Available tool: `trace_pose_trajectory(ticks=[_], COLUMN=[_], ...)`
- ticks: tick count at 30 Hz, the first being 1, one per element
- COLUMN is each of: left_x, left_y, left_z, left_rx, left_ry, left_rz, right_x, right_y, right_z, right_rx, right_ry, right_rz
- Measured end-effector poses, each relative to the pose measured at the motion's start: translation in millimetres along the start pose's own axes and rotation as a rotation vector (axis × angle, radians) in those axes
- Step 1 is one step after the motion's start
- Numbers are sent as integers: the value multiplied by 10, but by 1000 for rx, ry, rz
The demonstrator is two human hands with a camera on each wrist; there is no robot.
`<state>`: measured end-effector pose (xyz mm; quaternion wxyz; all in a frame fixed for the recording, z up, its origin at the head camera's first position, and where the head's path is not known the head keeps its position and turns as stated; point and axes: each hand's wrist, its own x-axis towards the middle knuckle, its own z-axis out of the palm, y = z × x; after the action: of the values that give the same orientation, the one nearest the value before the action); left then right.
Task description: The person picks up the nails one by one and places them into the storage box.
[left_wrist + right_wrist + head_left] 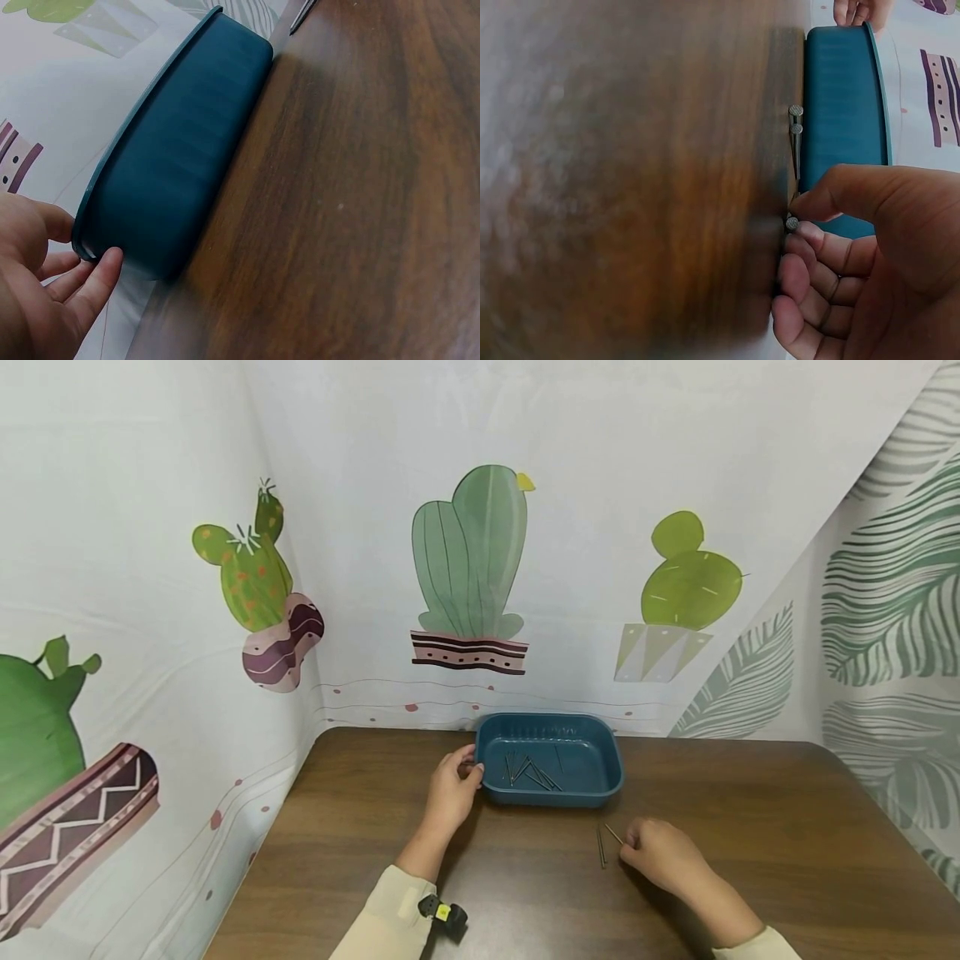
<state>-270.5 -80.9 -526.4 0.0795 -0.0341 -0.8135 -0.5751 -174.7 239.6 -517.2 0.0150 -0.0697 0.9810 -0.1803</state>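
Observation:
A blue plastic tray stands at the back of the table, with several thin metal nails lying in it. My left hand holds the tray's left end, thumb and fingers at its rim, as the left wrist view also shows. Right of centre, my right hand pinches one nail between thumb and forefinger, low over the tabletop. Its round head shows between the fingertips in the right wrist view. Two loose nails lie side by side on the wood, just left of that hand.
The brown wooden table reaches back to a white cloth printed with cacti. The tray's back edge is close to this cloth. A black band with a yellow mark sits on the left sleeve.

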Motion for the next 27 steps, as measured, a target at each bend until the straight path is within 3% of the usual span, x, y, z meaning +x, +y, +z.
trace_pose_trajectory(ticks=[27], left_x=[10], left_y=[-8], left_z=[5], left_rx=[-10], left_ry=[1], left_rz=[0], right_x=[11], right_y=[68], right_z=[-110], right_rx=[80], right_ry=[23], right_rz=[45])
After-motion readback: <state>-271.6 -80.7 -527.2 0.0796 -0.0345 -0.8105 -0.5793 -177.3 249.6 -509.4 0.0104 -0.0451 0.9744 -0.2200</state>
